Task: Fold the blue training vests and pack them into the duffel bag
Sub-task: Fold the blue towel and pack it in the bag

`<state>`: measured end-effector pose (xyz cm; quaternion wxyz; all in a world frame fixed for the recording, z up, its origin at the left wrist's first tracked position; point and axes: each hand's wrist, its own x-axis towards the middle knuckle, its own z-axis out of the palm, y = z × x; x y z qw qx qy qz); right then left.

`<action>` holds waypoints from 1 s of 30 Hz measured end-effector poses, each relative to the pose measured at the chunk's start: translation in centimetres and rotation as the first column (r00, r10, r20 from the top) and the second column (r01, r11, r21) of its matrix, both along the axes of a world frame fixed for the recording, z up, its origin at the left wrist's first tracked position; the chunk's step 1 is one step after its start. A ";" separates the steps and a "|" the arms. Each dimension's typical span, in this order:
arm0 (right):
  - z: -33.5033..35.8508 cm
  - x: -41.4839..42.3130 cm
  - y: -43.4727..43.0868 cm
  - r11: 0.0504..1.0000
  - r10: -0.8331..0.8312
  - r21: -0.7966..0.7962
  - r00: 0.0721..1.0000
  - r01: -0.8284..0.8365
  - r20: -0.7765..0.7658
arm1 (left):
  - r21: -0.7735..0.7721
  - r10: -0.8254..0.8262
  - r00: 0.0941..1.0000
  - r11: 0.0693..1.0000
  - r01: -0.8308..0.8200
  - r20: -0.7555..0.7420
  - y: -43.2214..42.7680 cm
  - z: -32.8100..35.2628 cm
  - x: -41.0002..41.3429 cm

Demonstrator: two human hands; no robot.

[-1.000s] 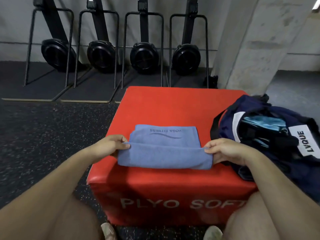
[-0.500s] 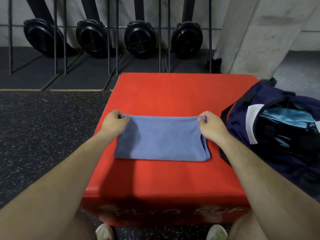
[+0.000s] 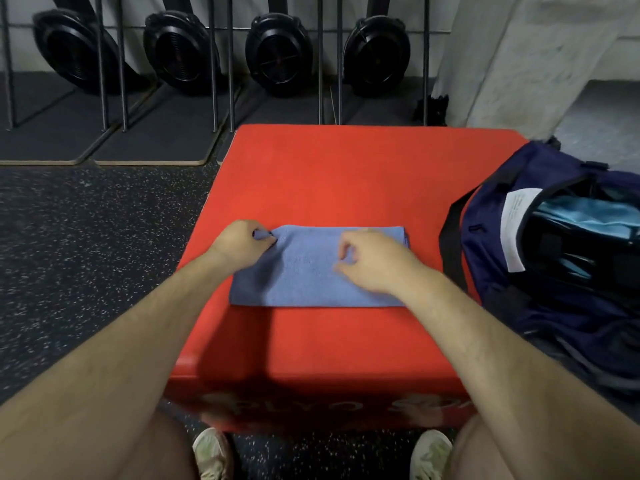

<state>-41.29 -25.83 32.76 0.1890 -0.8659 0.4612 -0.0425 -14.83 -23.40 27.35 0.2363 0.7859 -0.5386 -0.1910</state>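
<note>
Vest (image 3: 308,285) lying folded under both hands — left hand (image 3: 242,247) pinching far corner, right hand (image 3: 375,263) curling over cloth, grip unclear. Best pressing edges square; duffel bag (image 3: 491,244) sitting beyond right hand.

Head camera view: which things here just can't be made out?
Duffel bag: cut off by the right edge; its dark inside hides how full it is.
White label on it: print too small to read.
Front lettering on the red box: blurred, partly behind the legs.
Right hand: blurred; whether it pinches the blue vest is unclear.
</note>
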 end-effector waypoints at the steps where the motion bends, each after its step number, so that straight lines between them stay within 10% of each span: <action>1: -0.1 0.8 1.7 0.991 0.117 0.067 0.993 -0.119 0.032 | -0.015 -0.011 1.000 1.000 0.011 0.006 0.2 0.2 -0.2; 7: -2.5 3.6 5.9 0.902 0.374 -0.177 0.918 -0.394 -0.133 | -0.096 0.030 0.999 0.995 -0.033 -0.039 1.2 1.5 -0.8; 17: -2.8 -0.1 1.7 0.947 0.095 -0.289 0.981 -0.141 -0.169 | 0.104 0.035 0.859 0.994 0.021 -0.510 5.5 3.9 -3.4; 24: -2.5 -1.3 5.6 0.958 0.282 -0.007 0.947 -0.286 -0.154 | 0.172 -0.086 0.893 0.969 0.178 -0.442 7.3 3.5 -4.5; 30: -2.5 -3.8 5.3 0.955 0.268 -0.085 0.950 -0.283 -0.158 | 0.270 -0.249 0.931 0.908 0.320 -0.267 8.7 2.8 -5.9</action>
